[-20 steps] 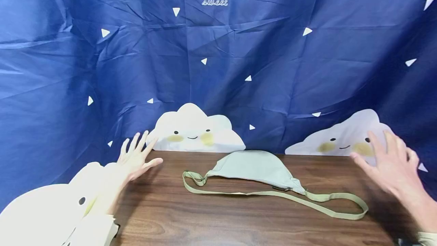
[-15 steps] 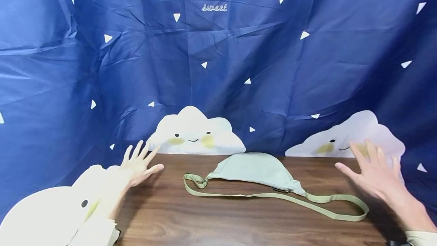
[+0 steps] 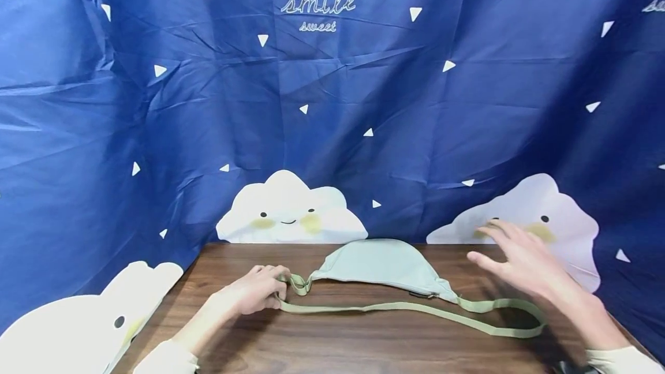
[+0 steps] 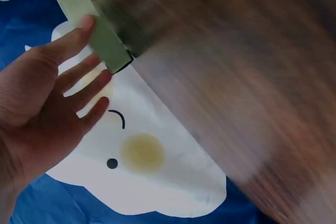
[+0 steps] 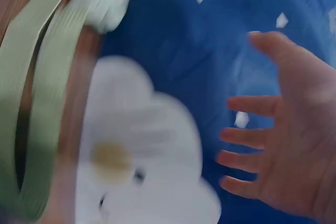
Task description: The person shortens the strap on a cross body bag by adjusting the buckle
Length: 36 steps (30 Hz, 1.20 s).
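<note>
On my head feed I see a brown wood-grain desk [image 3: 363, 345], pale green bag [image 3: 381, 261] lying near its far edge, green strap [image 3: 405, 306] running in front and looping round at right.

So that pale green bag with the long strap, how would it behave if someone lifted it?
The bag looks soft and thin, so it would probably sag. Its strap lies in loose curves, suggesting it would dangle and trail. With no visible bulge, it's probably light.
</note>
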Motion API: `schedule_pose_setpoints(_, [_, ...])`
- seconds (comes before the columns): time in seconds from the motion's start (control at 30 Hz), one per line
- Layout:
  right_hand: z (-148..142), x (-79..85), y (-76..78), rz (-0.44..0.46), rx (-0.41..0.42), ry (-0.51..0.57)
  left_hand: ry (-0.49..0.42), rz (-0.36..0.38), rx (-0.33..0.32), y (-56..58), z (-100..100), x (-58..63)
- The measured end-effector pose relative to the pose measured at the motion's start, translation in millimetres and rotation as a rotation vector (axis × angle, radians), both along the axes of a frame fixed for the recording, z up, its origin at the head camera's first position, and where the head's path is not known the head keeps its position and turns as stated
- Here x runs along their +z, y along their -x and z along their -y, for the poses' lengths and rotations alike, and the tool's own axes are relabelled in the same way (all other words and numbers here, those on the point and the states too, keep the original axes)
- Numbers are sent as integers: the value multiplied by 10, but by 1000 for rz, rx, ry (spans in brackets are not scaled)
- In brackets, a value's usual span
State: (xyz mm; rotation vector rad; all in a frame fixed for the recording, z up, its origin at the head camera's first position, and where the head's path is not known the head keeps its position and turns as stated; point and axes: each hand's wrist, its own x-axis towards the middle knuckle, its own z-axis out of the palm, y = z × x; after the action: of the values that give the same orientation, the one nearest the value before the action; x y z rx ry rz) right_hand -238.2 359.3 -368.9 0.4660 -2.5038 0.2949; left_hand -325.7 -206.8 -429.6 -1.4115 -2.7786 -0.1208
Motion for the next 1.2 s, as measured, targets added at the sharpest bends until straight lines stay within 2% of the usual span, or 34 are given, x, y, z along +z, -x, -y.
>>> schedule_pose_setpoints(0.07, [231,85,-54,31,105,2,-18,-47,0,-5,-41,0])
schedule_pose_setpoints(0.13, [487,161,-129,90,191,16,-91,-29,-35,-25,-98,40])
schedule_pose_setpoints(0.2, [759,224,-210,180,250,39,-203,53,-95,-67,-190,109])
schedule_pose_setpoints(0.3, [1166,242,-289,308,314,95,-360,226,-209,-161,-423,247])
schedule_pose_setpoints(0.37, [1414,214,-309,380,362,136,-424,326,-276,-226,-603,342])
schedule_pose_setpoints(0.43, [1630,160,-288,427,409,177,-461,390,-317,-278,-771,428])
schedule_pose_setpoints(0.57, [1935,26,-139,535,541,327,-520,473,-310,-335,-978,547])
schedule_pose_setpoints(0.67, [2021,-81,-57,625,632,480,-536,506,-300,-346,-1032,553])
schedule_pose_setpoints(0.77, [2006,-166,-62,685,671,633,-541,457,-292,-348,-985,517])
schedule_pose_setpoints(0.9, [1930,-194,-89,704,720,858,-607,271,-267,-345,-828,511])
schedule_pose_setpoints(1.07, [1848,-114,-69,726,820,1047,-678,36,-281,-335,-759,602])
schedule_pose_setpoints(1.13, [1828,-56,-45,736,897,1118,-701,-34,-275,-339,-784,645])
schedule_pose_setpoints(1.2, [1826,8,-13,744,972,1182,-756,-74,-242,-352,-810,682])
